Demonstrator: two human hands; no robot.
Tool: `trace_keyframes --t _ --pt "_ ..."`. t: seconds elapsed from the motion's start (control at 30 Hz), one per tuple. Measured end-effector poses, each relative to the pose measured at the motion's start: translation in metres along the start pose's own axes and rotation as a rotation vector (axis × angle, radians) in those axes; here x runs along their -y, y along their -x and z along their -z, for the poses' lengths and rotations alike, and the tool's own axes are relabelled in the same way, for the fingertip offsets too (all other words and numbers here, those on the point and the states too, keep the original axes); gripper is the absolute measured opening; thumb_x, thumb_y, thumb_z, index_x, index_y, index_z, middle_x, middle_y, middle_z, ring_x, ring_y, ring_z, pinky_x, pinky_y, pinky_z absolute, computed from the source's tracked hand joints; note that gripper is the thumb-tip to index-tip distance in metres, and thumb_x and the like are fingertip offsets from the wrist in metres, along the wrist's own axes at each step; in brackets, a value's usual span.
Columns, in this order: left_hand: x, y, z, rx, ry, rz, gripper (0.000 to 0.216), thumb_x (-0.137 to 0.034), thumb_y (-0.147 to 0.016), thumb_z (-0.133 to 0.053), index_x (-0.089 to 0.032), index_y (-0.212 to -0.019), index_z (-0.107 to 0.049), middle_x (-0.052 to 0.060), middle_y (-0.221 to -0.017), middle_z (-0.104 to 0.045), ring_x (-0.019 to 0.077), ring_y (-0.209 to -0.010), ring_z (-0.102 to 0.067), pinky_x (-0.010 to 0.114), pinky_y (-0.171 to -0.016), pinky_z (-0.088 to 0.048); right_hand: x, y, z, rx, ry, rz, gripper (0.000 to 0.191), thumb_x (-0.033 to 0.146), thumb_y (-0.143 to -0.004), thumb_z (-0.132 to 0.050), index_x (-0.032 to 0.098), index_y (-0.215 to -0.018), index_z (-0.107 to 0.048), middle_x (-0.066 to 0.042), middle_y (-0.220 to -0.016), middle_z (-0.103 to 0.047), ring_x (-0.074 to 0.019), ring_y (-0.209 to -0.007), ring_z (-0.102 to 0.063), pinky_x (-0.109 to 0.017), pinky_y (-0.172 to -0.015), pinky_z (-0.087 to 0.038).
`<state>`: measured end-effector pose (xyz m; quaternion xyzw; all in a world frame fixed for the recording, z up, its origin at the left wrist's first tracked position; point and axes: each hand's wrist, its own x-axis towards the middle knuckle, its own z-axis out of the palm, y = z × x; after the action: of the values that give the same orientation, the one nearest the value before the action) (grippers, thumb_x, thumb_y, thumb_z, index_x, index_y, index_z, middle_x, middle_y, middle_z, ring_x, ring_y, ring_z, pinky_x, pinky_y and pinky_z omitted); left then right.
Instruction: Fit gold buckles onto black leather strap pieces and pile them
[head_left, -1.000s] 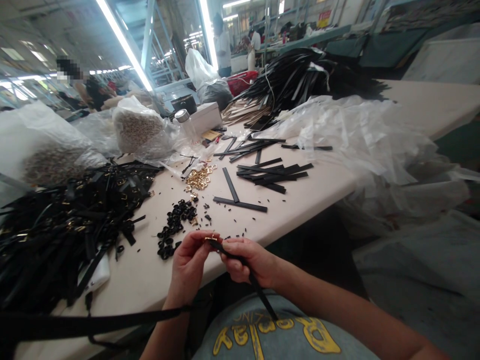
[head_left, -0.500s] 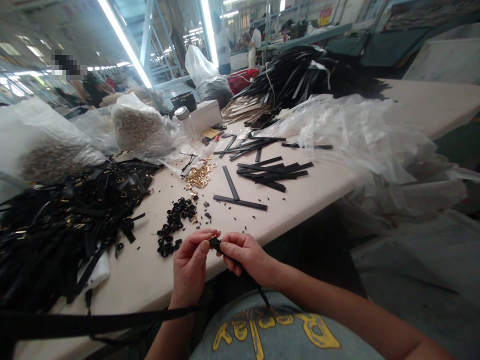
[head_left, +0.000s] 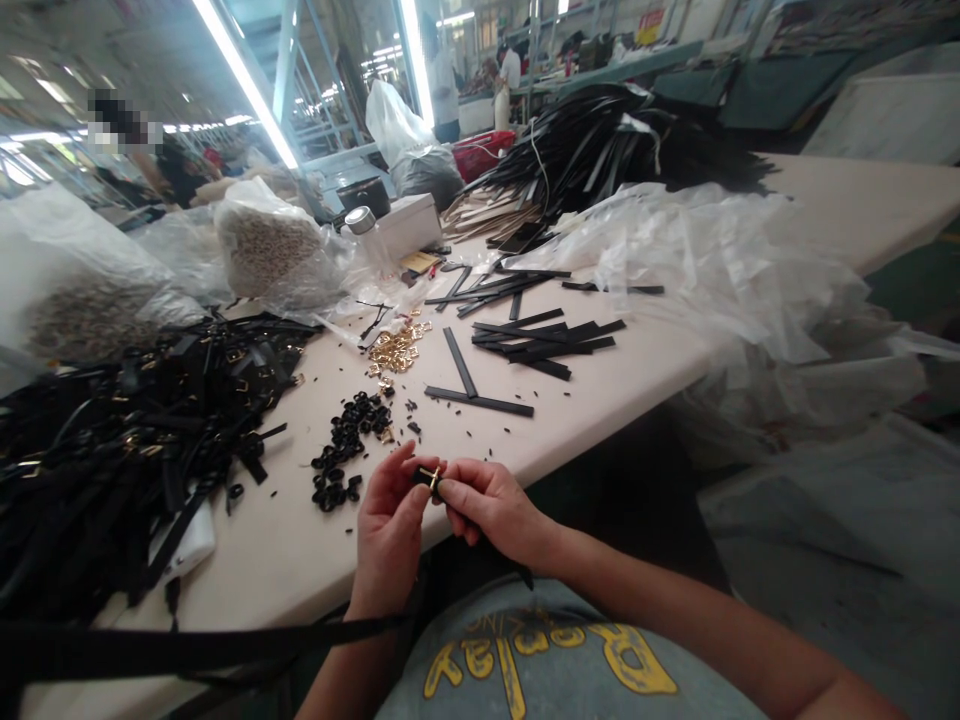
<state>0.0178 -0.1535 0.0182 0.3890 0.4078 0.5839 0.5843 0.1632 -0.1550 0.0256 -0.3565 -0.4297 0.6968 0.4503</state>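
Note:
Both my hands meet at the table's near edge over a small gold buckle (head_left: 432, 478) on a black strap (head_left: 424, 475). My left hand (head_left: 390, 525) pinches the strap end beside the buckle between thumb and fingers. From the other side, my right hand (head_left: 487, 505) grips the strap by the buckle, its fingers curled beneath. The strap's tail hangs down below my right hand, mostly hidden. Just beyond lie a heap of black loops (head_left: 349, 440) and a pile of gold buckles (head_left: 397, 348).
Loose black strips (head_left: 544, 340) lie mid-table. A tangled mound of buckled straps (head_left: 165, 430) fills the left side. Clear plastic sheets (head_left: 675, 250) drape over the right edge, below a large bundle of black strips (head_left: 600, 150). Filled plastic bags (head_left: 270, 245) stand at the back left.
The strap piece has turned in my fingers, so the gold buckle now shows plainly. My left hand has shifted slightly right, with its index finger raised. My right hand has barely moved.

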Motion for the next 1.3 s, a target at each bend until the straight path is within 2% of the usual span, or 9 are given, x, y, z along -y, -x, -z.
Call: trace_keyframes --t 0.2,0.3,0.37,0.47,0.6,0.73,0.93,1.13,1.3 --pt "-0.002 -0.001 0.0 0.014 0.017 0.175 0.035 -0.027 -0.066 -0.086 -0.024 -0.099 -0.075 0.004 -0.098 -0.076 0.0172 -0.095 -0.069 0.028 -0.087 -0.053 0.001 0.001 0.006 -0.015 0.139 0.071 0.04 0.054 -0.087 -0.058 0.018 -0.07 -0.053 0.006 -0.052 -0.051 -0.0053 -0.04 -0.043 -0.017 -0.039 -0.033" --pt "-0.002 -0.001 0.004 0.043 -0.019 0.193 0.031 -0.026 -0.067 -0.085 -0.024 -0.096 -0.075 0.002 -0.096 -0.076 0.015 -0.092 -0.068 0.024 -0.084 -0.053 0.002 0.002 0.009 -0.012 0.226 0.087 0.032 0.044 -0.089 -0.057 0.017 -0.072 -0.057 0.006 -0.052 -0.051 -0.0057 -0.039 -0.043 -0.017 -0.039 -0.034" --pt "-0.002 -0.002 0.007 0.074 -0.058 0.2 0.029 -0.026 -0.068 -0.084 -0.024 -0.095 -0.075 0.002 -0.093 -0.075 0.012 -0.082 -0.066 0.021 -0.076 -0.052 0.004 0.003 0.011 -0.008 0.31 0.122 0.027 0.037 -0.091 -0.055 0.016 -0.074 -0.06 0.006 -0.053 -0.052 -0.0059 -0.04 -0.044 -0.017 -0.041 -0.034" --pt "-0.001 -0.003 0.012 0.108 -0.105 0.208 0.028 -0.027 -0.069 -0.083 -0.023 -0.096 -0.076 0.002 -0.09 -0.074 0.0088 -0.069 -0.06 0.018 -0.065 -0.049 0.007 0.005 0.014 -0.01 0.506 0.258 0.023 0.029 -0.091 -0.054 0.016 -0.073 -0.062 0.005 -0.057 -0.053 -0.0065 -0.047 -0.046 -0.018 -0.047 -0.035" --pt "-0.001 -0.003 0.013 0.102 -0.146 0.188 0.023 -0.026 -0.068 -0.083 -0.022 -0.089 -0.077 0.002 -0.086 -0.072 0.0098 -0.07 -0.057 0.019 -0.064 -0.047 0.009 0.006 0.017 -0.015 0.71 0.37 0.022 0.027 -0.091 -0.055 0.016 -0.074 -0.064 0.004 -0.06 -0.055 -0.0079 -0.054 -0.048 -0.019 -0.054 -0.036" --pt "-0.007 -0.003 0.009 0.085 -0.159 0.129 0.016 -0.027 -0.068 -0.082 -0.019 -0.08 -0.076 0.002 -0.08 -0.068 0.0107 -0.067 -0.054 0.02 -0.059 -0.045 0.012 0.006 0.02 0.053 0.779 0.355 0.021 0.031 -0.092 -0.055 0.016 -0.081 -0.066 0.002 -0.067 -0.06 -0.0098 -0.06 -0.052 -0.021 -0.059 -0.038" --pt "-0.014 -0.006 0.018 -0.003 -0.14 0.079 0.015 -0.025 -0.066 -0.082 -0.018 -0.078 -0.075 0.002 -0.078 -0.067 0.0088 -0.061 -0.052 0.02 -0.058 -0.044 0.018 0.009 0.03 0.114 0.783 0.204 0.013 0.027 -0.087 -0.06 0.018 -0.089 -0.068 0.003 -0.067 -0.06 -0.0108 -0.06 -0.051 -0.021 -0.057 -0.037" --pt "-0.002 -0.002 0.02 0.04 -0.123 0.201 0.02 -0.026 -0.065 -0.083 -0.017 -0.08 -0.076 0.001 -0.072 -0.066 0.0088 -0.06 -0.052 0.02 -0.058 -0.043 0.016 0.01 0.026 0.093 0.86 0.259 0.011 0.022 -0.085 -0.057 0.017 -0.089 -0.067 0.001 -0.072 -0.063 -0.0118 -0.063 -0.053 -0.023 -0.061 -0.039" --pt "0.008 -0.002 0.019 0.067 -0.171 0.196 0.019 -0.028 -0.066 -0.083 -0.016 -0.079 -0.074 0.001 -0.074 -0.067 0.0091 -0.061 -0.051 0.022 -0.06 -0.044 0.009 0.008 0.02 0.052 0.856 0.225 0.013 0.019 -0.083 -0.058 0.018 -0.091 -0.067 0.0 -0.074 -0.066 -0.0124 -0.065 -0.055 -0.023 -0.062 -0.04"
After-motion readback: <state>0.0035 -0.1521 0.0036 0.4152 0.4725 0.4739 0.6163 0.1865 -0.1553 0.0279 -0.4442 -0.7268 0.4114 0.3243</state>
